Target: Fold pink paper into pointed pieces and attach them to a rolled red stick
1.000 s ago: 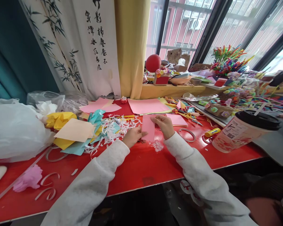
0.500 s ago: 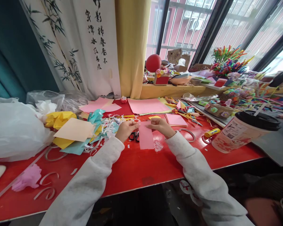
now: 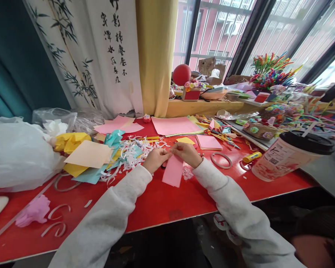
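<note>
A folded-looking strip of pink paper (image 3: 173,172) hangs tilted between my hands, its lower end toward the table's front edge. My left hand (image 3: 156,159) pinches its top left corner between thumb and fingers. At the top edge, my right hand (image 3: 187,153) is closed on the paper too, its fingertips touching those of the left. Behind the strip, scissors (image 3: 164,164) with dark handles are mostly hidden. A small pink lacy piece (image 3: 187,173) lies on the table just right of the strip.
White paper shreds (image 3: 132,152) and coloured sheets (image 3: 88,154) lie to the left, beside a white plastic bag (image 3: 19,152). Pink squares (image 3: 209,142), a tape ring (image 3: 221,160), a yellow glue stick (image 3: 252,157) and a lidded cup (image 3: 290,156) stand or lie on the right of the red table (image 3: 167,208).
My hands have come together at the strip's top, the right moving left and the left slightly right. The strip has tilted and its lower end has come nearer.
</note>
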A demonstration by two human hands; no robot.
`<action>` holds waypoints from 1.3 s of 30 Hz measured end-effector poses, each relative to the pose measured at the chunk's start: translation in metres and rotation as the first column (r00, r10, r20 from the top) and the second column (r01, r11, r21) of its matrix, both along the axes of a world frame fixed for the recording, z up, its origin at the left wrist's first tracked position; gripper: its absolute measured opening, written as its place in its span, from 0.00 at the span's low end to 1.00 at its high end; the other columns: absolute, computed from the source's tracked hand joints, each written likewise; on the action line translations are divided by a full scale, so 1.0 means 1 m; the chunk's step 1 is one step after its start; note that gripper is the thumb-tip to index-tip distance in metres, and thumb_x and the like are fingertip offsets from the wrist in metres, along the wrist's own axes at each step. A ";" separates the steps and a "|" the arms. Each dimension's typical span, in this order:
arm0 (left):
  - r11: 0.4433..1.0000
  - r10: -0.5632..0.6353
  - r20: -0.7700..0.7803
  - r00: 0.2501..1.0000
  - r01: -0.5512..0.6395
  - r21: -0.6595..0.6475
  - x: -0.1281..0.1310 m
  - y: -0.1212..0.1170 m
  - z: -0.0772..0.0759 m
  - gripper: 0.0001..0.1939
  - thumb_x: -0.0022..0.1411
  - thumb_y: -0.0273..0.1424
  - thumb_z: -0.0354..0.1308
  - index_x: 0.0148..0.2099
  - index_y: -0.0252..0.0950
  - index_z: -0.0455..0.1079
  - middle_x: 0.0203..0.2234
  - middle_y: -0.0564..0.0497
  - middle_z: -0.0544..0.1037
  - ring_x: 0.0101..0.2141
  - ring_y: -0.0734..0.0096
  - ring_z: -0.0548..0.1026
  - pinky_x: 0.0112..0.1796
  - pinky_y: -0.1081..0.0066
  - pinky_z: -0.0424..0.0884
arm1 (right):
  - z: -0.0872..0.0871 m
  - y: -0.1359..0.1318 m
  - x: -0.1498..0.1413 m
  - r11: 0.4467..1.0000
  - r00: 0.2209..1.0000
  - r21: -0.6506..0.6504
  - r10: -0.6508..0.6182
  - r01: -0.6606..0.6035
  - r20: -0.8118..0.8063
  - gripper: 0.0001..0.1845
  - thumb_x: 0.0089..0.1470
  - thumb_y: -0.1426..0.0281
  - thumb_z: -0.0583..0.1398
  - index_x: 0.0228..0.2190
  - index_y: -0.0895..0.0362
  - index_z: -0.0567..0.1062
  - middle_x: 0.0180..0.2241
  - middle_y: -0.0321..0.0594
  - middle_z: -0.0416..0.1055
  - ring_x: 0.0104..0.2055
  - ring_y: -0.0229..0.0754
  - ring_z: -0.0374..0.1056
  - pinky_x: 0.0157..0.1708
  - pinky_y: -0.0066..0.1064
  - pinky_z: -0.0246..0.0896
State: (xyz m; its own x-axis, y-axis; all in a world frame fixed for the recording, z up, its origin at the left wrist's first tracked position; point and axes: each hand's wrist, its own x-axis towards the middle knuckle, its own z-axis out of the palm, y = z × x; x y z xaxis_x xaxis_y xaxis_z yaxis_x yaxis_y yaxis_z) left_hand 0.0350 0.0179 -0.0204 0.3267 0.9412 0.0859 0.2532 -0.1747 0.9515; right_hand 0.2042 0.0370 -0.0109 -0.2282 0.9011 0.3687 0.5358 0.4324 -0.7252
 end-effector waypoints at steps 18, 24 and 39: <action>0.981 0.162 -0.032 0.986 -0.158 0.116 0.013 -0.015 -0.006 0.11 0.50 0.39 0.58 0.28 0.35 0.70 0.22 0.51 0.74 0.25 0.70 0.70 0.27 0.72 0.62 | 0.012 -0.008 0.003 0.977 0.940 -0.051 0.215 -0.209 0.264 0.15 0.49 0.59 0.56 0.22 0.59 0.68 0.21 0.35 0.65 0.23 0.32 0.56 0.25 0.25 0.49; 0.996 0.037 -0.053 0.998 -0.032 0.088 0.010 -0.013 -0.002 0.14 0.54 0.42 0.53 0.28 0.35 0.64 0.21 0.53 0.69 0.24 0.74 0.66 0.27 0.73 0.60 | 0.012 -0.007 0.004 0.987 0.962 0.079 0.115 -0.138 0.248 0.14 0.52 0.63 0.53 0.20 0.58 0.66 0.21 0.36 0.64 0.24 0.34 0.56 0.26 0.26 0.48; 0.989 0.006 -0.180 0.984 0.020 0.145 0.018 -0.023 -0.004 0.15 0.60 0.41 0.44 0.26 0.37 0.51 0.18 0.58 0.57 0.22 0.77 0.57 0.27 0.74 0.54 | 0.011 0.006 0.014 0.955 0.888 0.219 -0.272 0.201 0.371 0.17 0.56 0.60 0.50 0.26 0.57 0.70 0.24 0.40 0.71 0.26 0.38 0.63 0.26 0.26 0.45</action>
